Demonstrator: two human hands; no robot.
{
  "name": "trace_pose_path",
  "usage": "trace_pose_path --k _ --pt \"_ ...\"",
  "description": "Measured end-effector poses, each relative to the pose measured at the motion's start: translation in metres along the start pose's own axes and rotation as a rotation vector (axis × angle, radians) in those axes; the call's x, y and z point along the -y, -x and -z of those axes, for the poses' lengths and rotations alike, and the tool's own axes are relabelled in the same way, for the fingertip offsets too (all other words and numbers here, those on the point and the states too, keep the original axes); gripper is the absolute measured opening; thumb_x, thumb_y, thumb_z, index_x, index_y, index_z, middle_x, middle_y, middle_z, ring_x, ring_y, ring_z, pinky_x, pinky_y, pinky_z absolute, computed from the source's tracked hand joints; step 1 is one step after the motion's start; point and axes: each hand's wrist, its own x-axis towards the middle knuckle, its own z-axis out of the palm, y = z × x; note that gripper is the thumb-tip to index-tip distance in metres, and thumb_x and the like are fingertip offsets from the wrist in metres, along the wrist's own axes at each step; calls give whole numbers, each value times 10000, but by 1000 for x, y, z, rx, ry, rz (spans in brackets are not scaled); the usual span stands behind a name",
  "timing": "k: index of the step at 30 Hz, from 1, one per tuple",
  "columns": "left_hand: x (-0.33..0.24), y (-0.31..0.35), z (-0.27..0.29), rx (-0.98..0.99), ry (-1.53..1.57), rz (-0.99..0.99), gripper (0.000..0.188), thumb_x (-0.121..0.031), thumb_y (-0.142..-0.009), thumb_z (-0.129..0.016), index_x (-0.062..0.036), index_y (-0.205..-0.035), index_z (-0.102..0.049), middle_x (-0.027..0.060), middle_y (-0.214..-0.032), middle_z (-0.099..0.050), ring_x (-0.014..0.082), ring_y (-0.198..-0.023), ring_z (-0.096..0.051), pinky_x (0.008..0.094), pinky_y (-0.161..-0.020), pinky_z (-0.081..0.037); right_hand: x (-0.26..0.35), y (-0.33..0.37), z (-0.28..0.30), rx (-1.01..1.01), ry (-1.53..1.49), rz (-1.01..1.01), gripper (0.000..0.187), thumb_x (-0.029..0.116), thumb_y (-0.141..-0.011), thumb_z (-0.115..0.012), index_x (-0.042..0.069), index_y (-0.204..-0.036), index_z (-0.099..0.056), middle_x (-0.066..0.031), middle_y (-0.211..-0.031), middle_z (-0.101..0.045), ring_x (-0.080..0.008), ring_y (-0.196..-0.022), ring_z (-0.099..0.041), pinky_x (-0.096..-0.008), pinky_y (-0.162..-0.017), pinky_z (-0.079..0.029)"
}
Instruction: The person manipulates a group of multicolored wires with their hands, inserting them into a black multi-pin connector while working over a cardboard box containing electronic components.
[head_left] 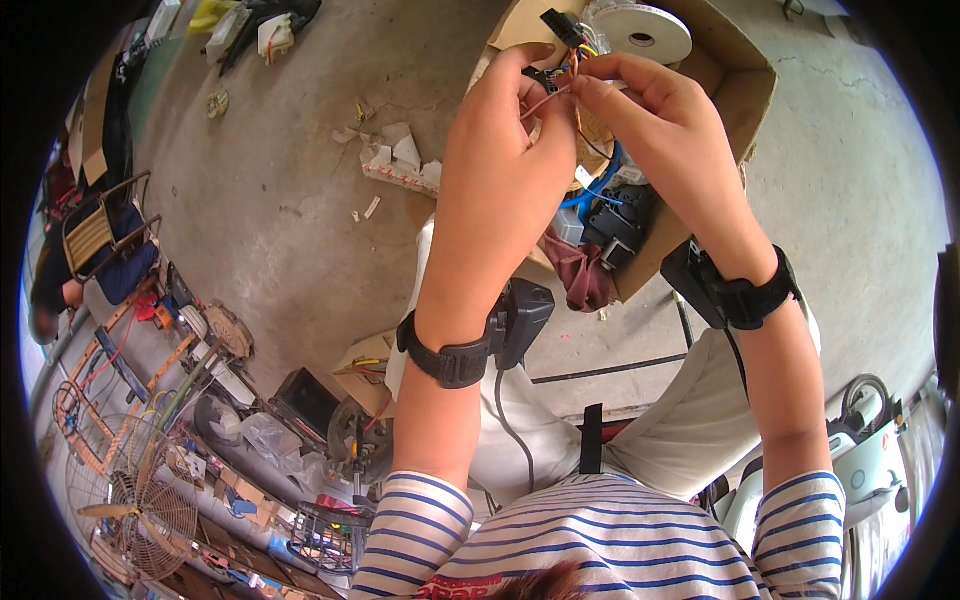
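Wires (562, 92), thin and red, orange and yellow, run between both raised hands above an open cardboard box (752, 92), ending in a small black connector (560, 24) that sticks up just past the fingertips. Nearest the camera, blue-and-white striped sleeves (432, 520) cover the upper arms, and each wrist wears a black strap carrying a small black device. The left hand (505, 170) shows its back, fingers curled closed around the wire bundle, thumb pressed toward the other hand. The right hand (668, 130) meets it at the top, thumb and forefinger pinched shut on the wires just beside the connector. Below the hands, inside the box, lie a blue cable (598, 190), dark plastic parts and a dark red cloth (585, 275). At the box's far end sits a white roll of tape (648, 32). Farther off on the concrete floor (300, 180) lie scraps of white paper, and a metal fan (130, 500) stands at the lower left among clutter.
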Motion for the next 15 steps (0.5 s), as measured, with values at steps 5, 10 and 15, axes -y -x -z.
trace_pose_path --k 5,10,15 --pt "2 1 3 27 -23 -6 336 -77 -894 -579 1 -1217 -528 48 -823 -574 119 -717 -529 252 -655 -433 12 0 4 120 192 -73 263 133 -948 -559 -61 -1119 -606 -17 -938 -662 -31 -857 -585 -178 -749 -459" --pt "-3 0 3 60 163 75 365 -49 -922 -554 26 -1273 -490 35 -941 -600 69 -787 -551 198 -693 -442 7 -2 8 66 177 -22 268 131 -950 -553 -64 -1128 -598 -27 -959 -658 -33 -882 -578 -183 -751 -460" --pt "-2 -3 7 205 513 220 349 1 -936 -485 29 -1283 -470 120 -1000 -620 180 -805 -648 302 -752 -555 -4 -2 4 23 -48 32 301 143 -954 -555 -59 -1177 -570 -29 -1005 -648 -25 -885 -564 -168 -730 -448"
